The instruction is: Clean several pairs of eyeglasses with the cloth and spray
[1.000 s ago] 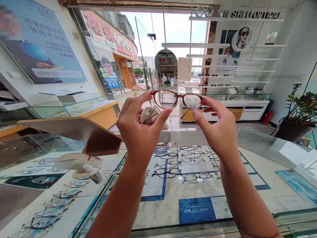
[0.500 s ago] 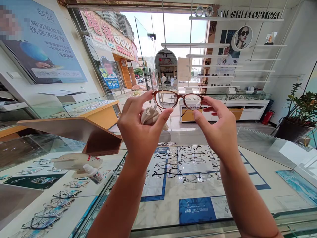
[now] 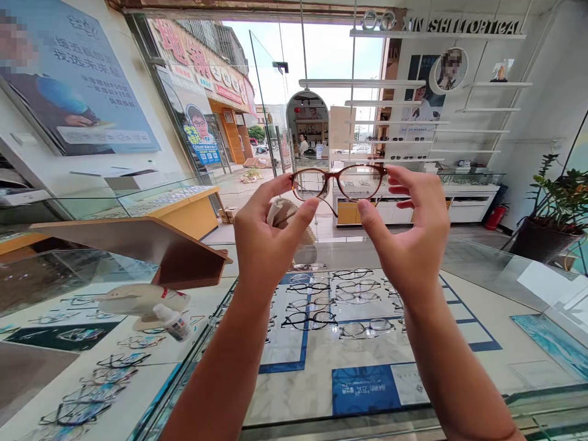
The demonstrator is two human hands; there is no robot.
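1. Eyeglasses (image 3: 332, 176), one pair, I see raised between two bare hands, above the glass counter (image 3: 285, 407). One beige cloth (image 3: 279, 213) is gathered inside the left hand (image 3: 260, 245).
2. Under the glass I count at least eight display frames (image 3: 309, 320) in two middle columns; others are partly covered, so my number is not complete.
3. The held pair has a glossy reddish-brown rim and two rounded, clear lenses. Its right end is slightly higher, and one thin temple arm slants below the bridge.
4. Left thumb and forefinger are nearly together, pinching the left end; the right hand (image 3: 418, 229) pinches the right end similarly. Whether the thumbs press the lenses, I cannot tell.
5. On the left I find one white bottle (image 3: 172, 323), tilted, one beige rounded object (image 3: 144, 300) and one brown stand (image 3: 114, 236). One blue-and-white leaflet (image 3: 365, 390) lies near the front edge. Farther away are one arched mirror (image 3: 309, 125), one potted plant (image 3: 554, 214) and one fire extinguisher (image 3: 496, 217).
6. Forearms (image 3: 220, 361) cover some display frames.
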